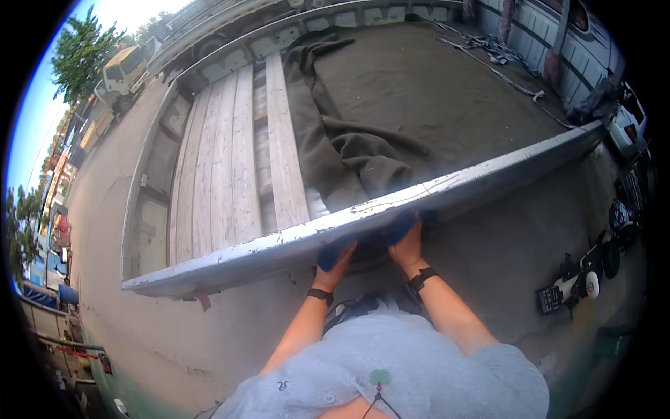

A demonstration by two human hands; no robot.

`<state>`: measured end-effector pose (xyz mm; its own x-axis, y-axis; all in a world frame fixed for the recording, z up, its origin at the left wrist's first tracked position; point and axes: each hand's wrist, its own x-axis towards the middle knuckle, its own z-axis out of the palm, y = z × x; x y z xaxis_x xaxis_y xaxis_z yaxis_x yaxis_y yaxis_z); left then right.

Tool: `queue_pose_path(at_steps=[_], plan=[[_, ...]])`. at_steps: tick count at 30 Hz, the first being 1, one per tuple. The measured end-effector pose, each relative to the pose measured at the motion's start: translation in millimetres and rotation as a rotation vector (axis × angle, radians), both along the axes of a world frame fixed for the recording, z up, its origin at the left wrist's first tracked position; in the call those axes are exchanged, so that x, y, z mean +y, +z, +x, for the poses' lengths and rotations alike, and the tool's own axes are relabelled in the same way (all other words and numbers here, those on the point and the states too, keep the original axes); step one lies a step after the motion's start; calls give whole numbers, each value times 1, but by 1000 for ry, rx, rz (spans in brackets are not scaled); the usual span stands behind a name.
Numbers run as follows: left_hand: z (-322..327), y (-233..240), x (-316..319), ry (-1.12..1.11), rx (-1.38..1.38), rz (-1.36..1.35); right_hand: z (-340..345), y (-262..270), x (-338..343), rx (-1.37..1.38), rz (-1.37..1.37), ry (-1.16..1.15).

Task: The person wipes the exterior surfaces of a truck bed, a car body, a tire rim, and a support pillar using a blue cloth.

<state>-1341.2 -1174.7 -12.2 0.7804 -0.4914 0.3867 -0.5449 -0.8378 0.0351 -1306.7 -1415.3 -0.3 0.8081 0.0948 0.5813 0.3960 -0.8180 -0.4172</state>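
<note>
My left hand [337, 262] reaches against the outer side of a truck bed's metal side panel [282, 235], just below its worn top edge. To its right my right hand [408, 241] is at the same panel. Dark blue material, perhaps gloves or cloth, covers the fingers of both hands, so their grip is hidden. Behind the panel, wooden planks [222, 157] lie lengthwise on the left part of the bed. A dark brown-green tarp or blanket [419, 94] covers the right part, bunched in folds along its left border.
Grey rope [492, 50] lies on the covering near the far right wall. At right stand a parked motorcycle or scooter [583, 285] and a white car [625, 125]. Beyond the bed at upper left is a yellow-and-white truck [123, 76]. Bare ground [209, 335] surrounds me.
</note>
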Motion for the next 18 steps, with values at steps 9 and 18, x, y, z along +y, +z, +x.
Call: queue_pose_path(at_steps=[9,18], plan=[[-42,-55,129,161,-60,-87,-18,21,115,-56,-665,977],[-70,-15,260,934,-156,-468,-37,45,302,-156,-597,1054]])
